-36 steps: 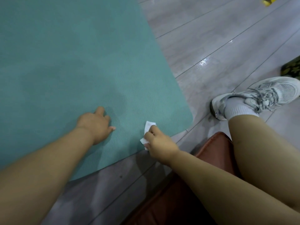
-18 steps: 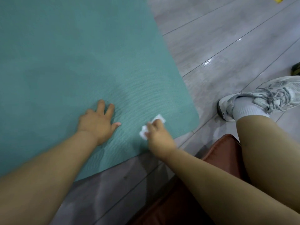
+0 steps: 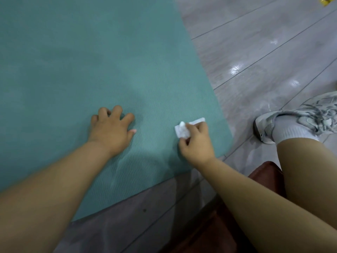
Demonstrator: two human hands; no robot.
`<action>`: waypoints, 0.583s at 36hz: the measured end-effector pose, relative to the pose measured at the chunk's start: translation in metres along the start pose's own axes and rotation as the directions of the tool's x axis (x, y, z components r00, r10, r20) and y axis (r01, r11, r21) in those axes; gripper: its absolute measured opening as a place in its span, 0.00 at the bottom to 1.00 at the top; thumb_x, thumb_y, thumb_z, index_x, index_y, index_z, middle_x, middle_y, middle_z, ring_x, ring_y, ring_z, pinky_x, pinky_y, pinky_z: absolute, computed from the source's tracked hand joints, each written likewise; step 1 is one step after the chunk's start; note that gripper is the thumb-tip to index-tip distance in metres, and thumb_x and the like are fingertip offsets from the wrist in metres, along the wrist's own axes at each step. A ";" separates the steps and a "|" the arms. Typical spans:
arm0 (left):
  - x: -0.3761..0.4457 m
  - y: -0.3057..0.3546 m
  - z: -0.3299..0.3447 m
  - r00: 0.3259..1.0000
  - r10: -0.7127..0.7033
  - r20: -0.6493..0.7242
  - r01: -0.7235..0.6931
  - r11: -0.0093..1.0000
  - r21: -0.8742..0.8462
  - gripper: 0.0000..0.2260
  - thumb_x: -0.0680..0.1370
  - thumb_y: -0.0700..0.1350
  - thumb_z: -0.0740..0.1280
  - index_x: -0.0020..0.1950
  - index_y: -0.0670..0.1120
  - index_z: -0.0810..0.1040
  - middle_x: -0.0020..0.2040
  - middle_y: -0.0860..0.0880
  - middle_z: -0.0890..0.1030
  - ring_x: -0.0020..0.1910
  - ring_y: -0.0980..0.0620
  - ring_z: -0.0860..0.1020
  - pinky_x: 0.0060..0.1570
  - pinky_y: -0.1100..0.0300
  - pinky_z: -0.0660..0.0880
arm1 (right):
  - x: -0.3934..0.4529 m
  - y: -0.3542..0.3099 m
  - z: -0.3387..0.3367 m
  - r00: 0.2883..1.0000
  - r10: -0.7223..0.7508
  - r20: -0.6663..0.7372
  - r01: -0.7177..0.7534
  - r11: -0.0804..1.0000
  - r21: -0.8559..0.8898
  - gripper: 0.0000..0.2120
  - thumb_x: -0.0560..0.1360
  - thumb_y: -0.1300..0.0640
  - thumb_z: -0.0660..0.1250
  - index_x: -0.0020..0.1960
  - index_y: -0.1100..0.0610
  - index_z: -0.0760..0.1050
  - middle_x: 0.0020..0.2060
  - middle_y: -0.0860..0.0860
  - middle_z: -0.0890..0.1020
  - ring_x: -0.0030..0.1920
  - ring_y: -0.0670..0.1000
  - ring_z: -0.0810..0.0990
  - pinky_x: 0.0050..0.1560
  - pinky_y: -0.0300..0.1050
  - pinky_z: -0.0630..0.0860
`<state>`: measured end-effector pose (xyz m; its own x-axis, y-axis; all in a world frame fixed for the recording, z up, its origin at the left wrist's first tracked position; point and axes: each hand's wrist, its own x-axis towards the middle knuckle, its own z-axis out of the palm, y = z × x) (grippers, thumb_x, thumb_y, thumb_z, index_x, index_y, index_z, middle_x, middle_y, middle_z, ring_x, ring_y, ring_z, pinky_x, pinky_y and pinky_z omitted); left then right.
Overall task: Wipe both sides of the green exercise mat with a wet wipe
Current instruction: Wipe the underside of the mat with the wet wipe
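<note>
Lying flat on grey plank floor: one ribbed green exercise mat. Pressing it, spread-fingered, one left hand; pinching one crumpled white wet wipe near the mat's rounded corner, one right hand. Resting alongside: one grey mesh sneaker.

I see a teal-green exercise mat with a fine wavy ribbed pattern, and a white wet wipe on it. The floor is grey wood-grain planks; my sneaker is grey-and-white, sock white, seat reddish-brown.

Left hand flat on green mat, right hand pinching white wipe near mat corner
</note>
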<state>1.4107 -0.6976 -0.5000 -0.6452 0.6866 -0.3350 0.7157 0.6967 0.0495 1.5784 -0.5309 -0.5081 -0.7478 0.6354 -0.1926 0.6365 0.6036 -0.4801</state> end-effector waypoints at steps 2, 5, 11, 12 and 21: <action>0.002 -0.001 -0.003 1.000 -0.002 0.010 0.002 1.000 -0.019 0.20 0.78 0.62 0.56 0.65 0.54 0.68 0.63 0.48 0.65 0.59 0.42 0.63 0.56 0.49 0.64 | -0.004 -0.007 0.001 0.994 -0.069 0.086 0.065 0.997 0.041 0.24 0.73 0.61 0.65 0.69 0.58 0.69 0.58 0.57 0.68 0.51 0.56 0.75 0.55 0.41 0.70; 0.003 -0.003 -0.005 1.000 0.002 0.011 -0.001 0.999 -0.041 0.19 0.78 0.62 0.57 0.64 0.54 0.69 0.61 0.48 0.65 0.59 0.42 0.64 0.56 0.49 0.64 | 0.002 -0.006 -0.004 0.990 -0.068 0.123 0.059 0.995 0.075 0.21 0.74 0.59 0.67 0.67 0.57 0.71 0.58 0.56 0.71 0.54 0.55 0.75 0.55 0.39 0.68; 0.000 -0.003 -0.005 0.999 0.003 0.043 -0.001 0.999 -0.045 0.19 0.78 0.61 0.56 0.66 0.55 0.66 0.64 0.48 0.63 0.61 0.43 0.62 0.59 0.49 0.63 | 0.025 -0.003 -0.028 0.978 0.069 0.196 -0.105 0.978 0.182 0.07 0.75 0.54 0.66 0.45 0.58 0.78 0.34 0.51 0.78 0.35 0.46 0.76 0.39 0.44 0.72; -0.001 -0.002 -0.005 0.999 0.002 0.045 0.000 0.999 -0.046 0.20 0.78 0.61 0.56 0.67 0.55 0.66 0.65 0.48 0.63 0.61 0.43 0.62 0.60 0.49 0.63 | 0.028 -0.004 -0.032 0.957 0.098 0.273 -0.183 0.935 0.305 0.08 0.76 0.56 0.66 0.43 0.60 0.78 0.30 0.50 0.76 0.31 0.44 0.74 0.35 0.41 0.71; 0.002 -0.001 -0.006 0.997 0.001 0.072 0.001 0.999 -0.032 0.20 0.78 0.61 0.55 0.67 0.55 0.64 0.64 0.47 0.61 0.60 0.43 0.62 0.60 0.49 0.63 | 0.042 0.035 -0.046 0.882 0.470 -0.031 -0.464 0.878 0.120 0.15 0.74 0.52 0.68 0.56 0.55 0.69 0.49 0.55 0.77 0.46 0.56 0.77 0.48 0.49 0.74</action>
<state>1.4070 -0.6958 -0.4952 -0.6231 0.6708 -0.4022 0.7063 0.7035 0.0790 1.5779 -0.4612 -0.4935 -0.3546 0.8590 -0.3693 0.8827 0.1772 -0.4352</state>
